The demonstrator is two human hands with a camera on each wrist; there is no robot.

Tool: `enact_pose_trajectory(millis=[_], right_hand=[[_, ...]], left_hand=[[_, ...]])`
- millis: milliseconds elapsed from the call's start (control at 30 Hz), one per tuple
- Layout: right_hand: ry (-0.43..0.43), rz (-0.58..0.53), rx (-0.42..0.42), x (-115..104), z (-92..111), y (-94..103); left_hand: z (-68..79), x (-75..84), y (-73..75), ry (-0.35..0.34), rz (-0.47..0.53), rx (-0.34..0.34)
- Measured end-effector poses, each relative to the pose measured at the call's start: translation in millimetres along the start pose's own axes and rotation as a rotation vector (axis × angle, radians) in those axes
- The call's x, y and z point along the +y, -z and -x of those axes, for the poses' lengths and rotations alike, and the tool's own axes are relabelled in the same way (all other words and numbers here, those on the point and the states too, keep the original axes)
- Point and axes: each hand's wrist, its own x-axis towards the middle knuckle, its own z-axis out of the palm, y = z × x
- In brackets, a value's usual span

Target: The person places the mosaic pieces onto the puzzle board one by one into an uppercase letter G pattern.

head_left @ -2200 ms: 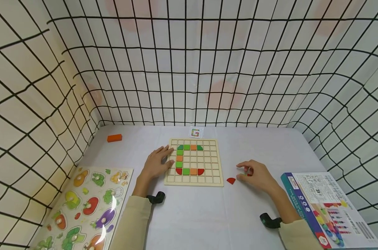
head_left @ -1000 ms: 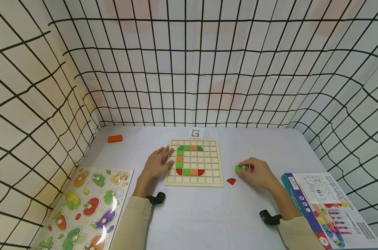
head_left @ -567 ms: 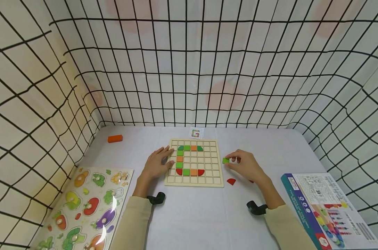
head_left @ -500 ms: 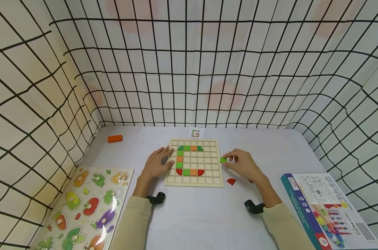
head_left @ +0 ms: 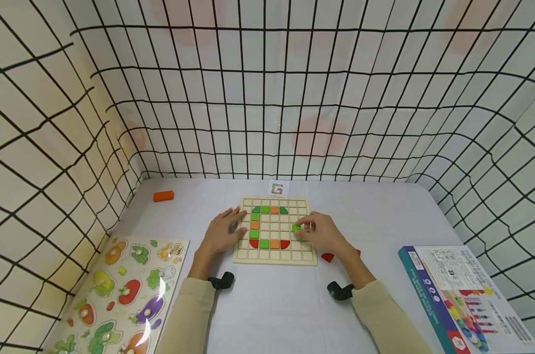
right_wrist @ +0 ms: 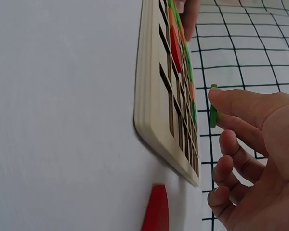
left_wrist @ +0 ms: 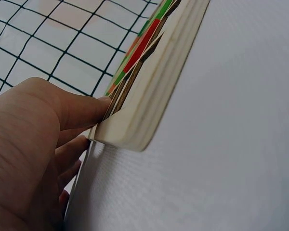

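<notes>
A wooden grid board (head_left: 298,255) lies mid-table, with green, orange and red tiles forming a C shape in its cells. My left hand (head_left: 219,231) rests against its left edge, thumb and fingertips touching the rim. Over the right part of the board, my right hand (head_left: 322,232) pinches a green square tile (head_left: 296,228) between thumb and index finger. In the right wrist view, that tile (right_wrist: 213,115) stands edge-on, raised above the board, the other fingers loosely bent. A red quarter-round tile (head_left: 327,256) lies right of the board, partly hidden by the right wrist.
A small card (head_left: 278,188) with a coloured G pattern lies behind the board. At the far left is an orange block (head_left: 163,196). A vegetable knob puzzle (head_left: 117,295) lies front left, and a printed box (head_left: 466,295) front right. Black wire mesh (head_left: 263,103) surrounds the table.
My right hand picked up the green tile from right of the board and carried it left, over the board's right part. The left hand stays at the board's left edge.
</notes>
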Motion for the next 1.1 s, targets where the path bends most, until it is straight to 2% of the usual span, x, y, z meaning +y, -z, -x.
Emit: enact_pose_trajectory(millis=[300, 467, 1100], right_hand=[[0.010, -0.063, -0.035, -8.8, -7.5, -17.0], [0.011, -0.055, -0.044, -10.4, -8.3, -23.4], [-0.005, -0.037, -0.093, -15.7, -7.7, -23.6]], left_hand=[[-0.8, -1.7, -1.2, 0.001, 0.006, 0.012], [-0.3, -0.7, -1.0, 0.002, 0.005, 0.011], [1.2, 2.1, 2.9, -0.013, 0.013, 0.003]])
